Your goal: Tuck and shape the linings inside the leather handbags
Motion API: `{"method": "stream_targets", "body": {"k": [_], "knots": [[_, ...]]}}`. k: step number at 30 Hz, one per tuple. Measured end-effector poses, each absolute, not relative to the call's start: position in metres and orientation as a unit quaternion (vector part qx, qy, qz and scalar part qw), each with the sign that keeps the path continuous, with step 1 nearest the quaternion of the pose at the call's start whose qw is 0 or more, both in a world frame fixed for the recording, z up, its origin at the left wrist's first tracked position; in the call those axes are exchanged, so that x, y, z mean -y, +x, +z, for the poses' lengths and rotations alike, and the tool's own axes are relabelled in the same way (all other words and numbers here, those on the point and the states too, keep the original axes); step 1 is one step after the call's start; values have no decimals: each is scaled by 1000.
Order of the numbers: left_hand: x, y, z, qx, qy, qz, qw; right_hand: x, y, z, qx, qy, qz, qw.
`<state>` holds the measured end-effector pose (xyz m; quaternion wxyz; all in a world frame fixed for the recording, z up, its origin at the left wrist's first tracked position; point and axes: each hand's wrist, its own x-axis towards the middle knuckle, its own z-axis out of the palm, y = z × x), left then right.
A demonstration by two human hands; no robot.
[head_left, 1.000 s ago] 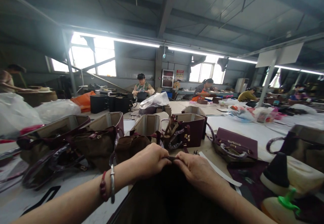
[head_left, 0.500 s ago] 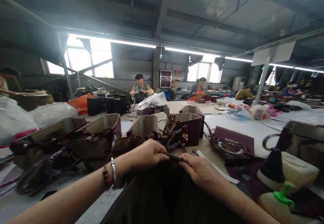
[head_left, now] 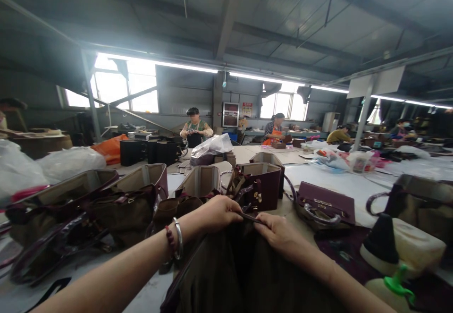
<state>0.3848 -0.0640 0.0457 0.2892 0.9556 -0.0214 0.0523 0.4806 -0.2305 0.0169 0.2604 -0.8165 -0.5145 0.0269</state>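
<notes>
Close in front of me is a dark olive-brown fabric bag lining [head_left: 226,270], its lower part cut off by the frame. My left hand [head_left: 221,214], with a bangle and a bead bracelet on the wrist, pinches its top edge. A short way along the same edge, my right hand [head_left: 274,228] pinches it between thumb and fingers. The strip of edge between both hands looks taut. Just beyond them stands an open burgundy handbag [head_left: 265,188] with gold hardware. Right of it, a closed burgundy bag [head_left: 325,199] has a plastic-wrapped handle.
Several open bags, one a burgundy bag [head_left: 130,195], line the table at left. At right are a black cone-topped container [head_left: 380,240], a cream plastic jug [head_left: 417,242] and a green-capped bottle [head_left: 396,284]. Co-workers sit farther back, one behind black bags [head_left: 163,152].
Both hands have shifted slightly right, still pinching the edge. My left forearm has also moved right, and the lining's left side shows more. The view has tilted a little.
</notes>
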Motion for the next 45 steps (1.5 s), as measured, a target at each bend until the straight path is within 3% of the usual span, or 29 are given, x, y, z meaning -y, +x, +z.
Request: {"method": "stream_targets", "body": {"k": [12,23,29,35,39,45], "knots": [[46,433,52,14,950,-51,309,235,492,20,479,-836,50,262],[38,420,53,7,930,-56,363,234,498,30,494,-856,4,151],[42,381,31,-35,839,-39,542,227,492,47,544,-835,-37,76],[54,356,32,-99,851,27,515,229,472,56,578,-800,-155,28],[58,347,34,-117,851,46,509,238,442,30,593,-774,-215,-57],[64,345,26,-122,845,49,518,226,416,-32,495,-841,-211,-50]]}}
